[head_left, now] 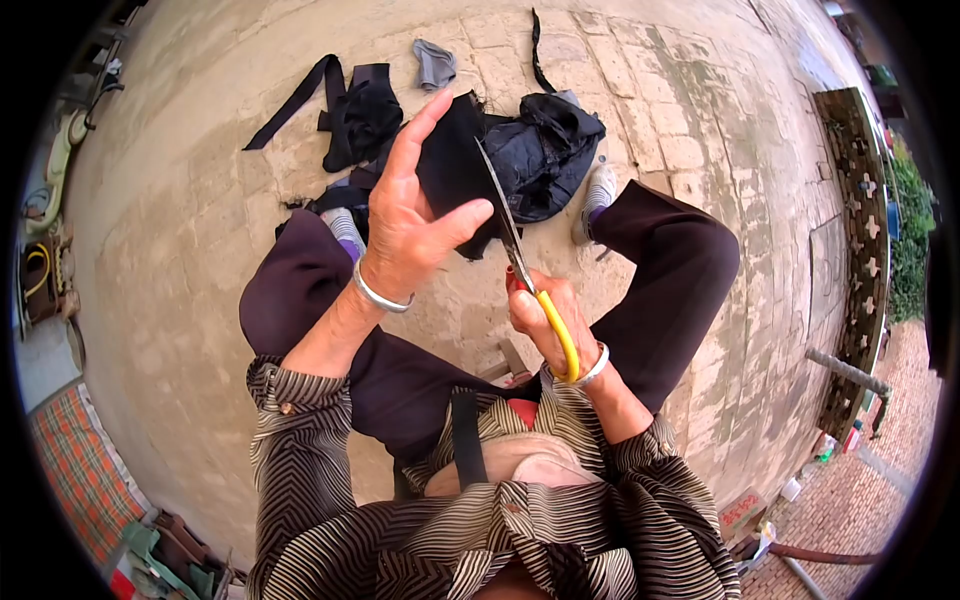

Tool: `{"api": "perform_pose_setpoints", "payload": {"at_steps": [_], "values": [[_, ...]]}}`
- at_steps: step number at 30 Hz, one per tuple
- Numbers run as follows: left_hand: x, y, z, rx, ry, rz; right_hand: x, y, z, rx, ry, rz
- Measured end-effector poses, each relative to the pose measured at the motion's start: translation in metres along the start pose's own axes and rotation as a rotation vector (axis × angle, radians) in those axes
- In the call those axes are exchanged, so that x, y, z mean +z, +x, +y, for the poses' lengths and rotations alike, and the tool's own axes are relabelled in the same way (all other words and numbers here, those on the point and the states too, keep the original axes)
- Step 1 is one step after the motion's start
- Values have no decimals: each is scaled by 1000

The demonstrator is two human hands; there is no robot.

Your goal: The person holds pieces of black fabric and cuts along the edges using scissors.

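Observation:
My left hand (410,225) is raised palm inward, index finger stretched out and thumb spread wide. Its other fingers are mostly hidden. Directly behind it shows a piece of black cloth (450,155) with a frayed edge; I cannot tell whether the hidden fingers touch it. In my right hand (550,310) is a pair of scissors (558,335) with yellow handles. Their blades are nearly closed and point up and left, overlapping the cloth's right edge in view. More crumpled black fabric (550,150) lies on the ground behind the blades.
Black pieces of cloth (365,115) and a small grey cloth (434,64) lie farther out on the paved ground (680,130). A black strip (538,50) is at the top. A plaid cloth (85,470) is at the left, and a low patterned wall (850,250) stands at the right.

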State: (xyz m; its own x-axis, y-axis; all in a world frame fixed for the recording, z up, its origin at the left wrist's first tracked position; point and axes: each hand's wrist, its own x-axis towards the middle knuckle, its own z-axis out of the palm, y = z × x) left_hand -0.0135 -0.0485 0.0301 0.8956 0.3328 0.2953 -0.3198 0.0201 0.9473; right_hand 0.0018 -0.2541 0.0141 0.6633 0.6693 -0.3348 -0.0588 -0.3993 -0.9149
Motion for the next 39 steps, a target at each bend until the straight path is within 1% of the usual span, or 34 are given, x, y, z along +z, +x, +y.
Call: {"api": "perform_pose_setpoints", "payload": {"at_steps": [2, 4, 7, 10, 14, 16, 20, 23, 25, 26, 28, 35, 37, 39], "values": [[-4, 1, -1, 24, 15, -10, -1, -1, -1, -19, 18, -23], [-7, 2, -2, -1, 79, 2, -2, 0, 0, -149, -30, -59], [-6, 1, -5, 15, 87, 19, -2, 1, 2, -164, 34, -121], [-4, 0, -5, -6, 28, 35, -3, 2, 3, -148, -19, -128], [-1, -3, -6, -41, -15, 28, -2, 3, 0, -135, -14, -103], [0, -3, -6, 28, 41, 21, -2, 3, -3, -140, -34, -76], [1, -4, -6, 60, 77, 25, -1, 5, -4, -167, -75, -44], [2, -4, -6, 39, 62, 33, 0, 5, -2, -125, -56, -13], [3, -3, -7, 91, 107, 40, -1, 4, -1, -81, -90, -11], [4, -3, -5, 91, 107, 40, -1, 4, -1, -81, -89, -11], [7, -4, 0, -6, -2, 69, 1, 3, -4, -68, -60, 20], [3, -2, -5, 66, 82, 33, 2, 2, 0, -20, -38, 30], [3, -1, -4, 85, -34, 32, 0, 2, -4, -41, -35, 24], [-2, 1, -3, 69, -2, 47, -1, 2, -5, -58, -36, 7]]}}
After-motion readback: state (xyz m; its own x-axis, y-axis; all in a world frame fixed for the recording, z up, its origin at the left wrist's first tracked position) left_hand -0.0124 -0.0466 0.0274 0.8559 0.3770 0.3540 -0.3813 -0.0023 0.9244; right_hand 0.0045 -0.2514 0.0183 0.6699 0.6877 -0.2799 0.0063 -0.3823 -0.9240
